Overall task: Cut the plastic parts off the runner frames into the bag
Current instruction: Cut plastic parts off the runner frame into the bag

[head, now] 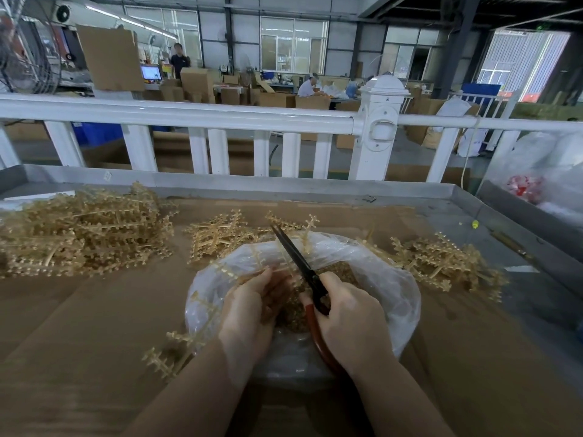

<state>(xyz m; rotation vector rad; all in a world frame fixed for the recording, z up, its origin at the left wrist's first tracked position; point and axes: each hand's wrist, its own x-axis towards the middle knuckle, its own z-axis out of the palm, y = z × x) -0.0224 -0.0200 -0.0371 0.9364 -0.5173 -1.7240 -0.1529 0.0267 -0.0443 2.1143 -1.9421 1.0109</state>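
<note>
A clear plastic bag (pixel 378 279) lies open on the cardboard-covered table, with small tan cut parts (pixel 342 271) heaped inside. My left hand (pixel 252 307) grips a tan runner frame (pixel 202 310) over the bag's left side; the frame sticks out past the bag's left rim and down beside my wrist. My right hand (pixel 350 320) grips red-handled scissors (pixel 303 266), whose dark blades point up and away over the bag with their tips slightly apart around a branch of the frame.
A big heap of runner frames (pixel 82 231) covers the table's left. Smaller heaps lie behind the bag (pixel 220 234) and to its right (pixel 441 260). A white railing (pixel 195 118) runs behind the table. Another clear bag (pixel 542 171) sits at far right.
</note>
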